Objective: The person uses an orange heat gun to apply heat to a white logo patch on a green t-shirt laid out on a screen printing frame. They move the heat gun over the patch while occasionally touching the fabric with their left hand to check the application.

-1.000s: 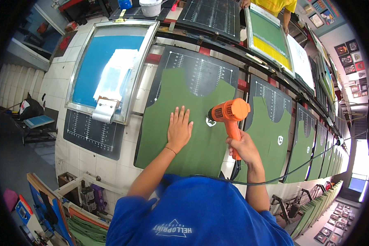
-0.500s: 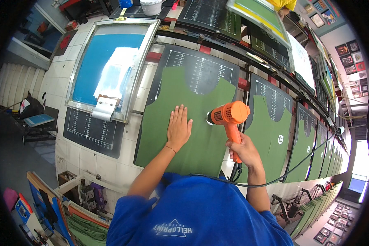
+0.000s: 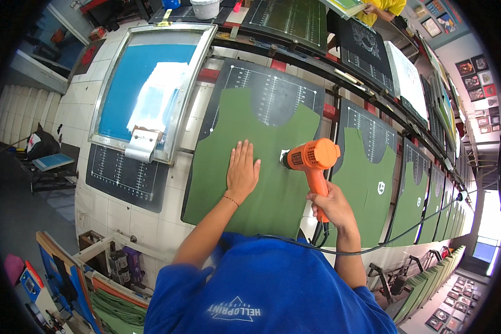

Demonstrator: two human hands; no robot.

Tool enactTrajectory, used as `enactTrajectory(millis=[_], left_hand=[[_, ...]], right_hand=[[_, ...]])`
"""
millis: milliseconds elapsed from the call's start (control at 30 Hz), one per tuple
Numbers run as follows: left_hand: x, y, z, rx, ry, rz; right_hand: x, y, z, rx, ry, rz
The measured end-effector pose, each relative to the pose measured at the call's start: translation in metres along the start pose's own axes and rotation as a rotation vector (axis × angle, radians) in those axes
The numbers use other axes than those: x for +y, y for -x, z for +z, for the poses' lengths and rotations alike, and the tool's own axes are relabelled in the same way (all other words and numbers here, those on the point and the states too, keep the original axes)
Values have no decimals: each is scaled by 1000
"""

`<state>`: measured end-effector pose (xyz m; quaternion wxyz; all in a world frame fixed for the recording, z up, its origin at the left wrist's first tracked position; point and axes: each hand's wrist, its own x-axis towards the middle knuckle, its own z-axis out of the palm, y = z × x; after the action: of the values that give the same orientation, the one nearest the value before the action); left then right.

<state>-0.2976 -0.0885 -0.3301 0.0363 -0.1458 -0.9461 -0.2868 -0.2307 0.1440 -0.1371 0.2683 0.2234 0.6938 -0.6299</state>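
Landmark: green cloth (image 3: 250,167) on a dark board. Small white print on it mostly hidden behind the heat gun's nozzle. Left of the cloth, a blue screen frame (image 3: 145,92) with a squeegee (image 3: 142,146) at its near edge. Left hand (image 3: 242,172) open, flat on the cloth's middle. Just right of it, heat gun (image 3: 312,161) hovers over the cloth; right hand (image 3: 331,206) closed around its grip. Cord (image 3: 406,234) trails right, past more green cloths (image 3: 362,183).
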Motion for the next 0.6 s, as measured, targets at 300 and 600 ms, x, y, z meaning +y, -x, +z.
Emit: enactTrajectory(millis=[300, 600], left_hand=[[-1, 0, 1, 7, -3, 6], [-1, 0, 0, 3, -6, 5]], right_hand=[[5, 6, -1, 38, -23, 0], [11, 8, -5, 39, -32, 0]])
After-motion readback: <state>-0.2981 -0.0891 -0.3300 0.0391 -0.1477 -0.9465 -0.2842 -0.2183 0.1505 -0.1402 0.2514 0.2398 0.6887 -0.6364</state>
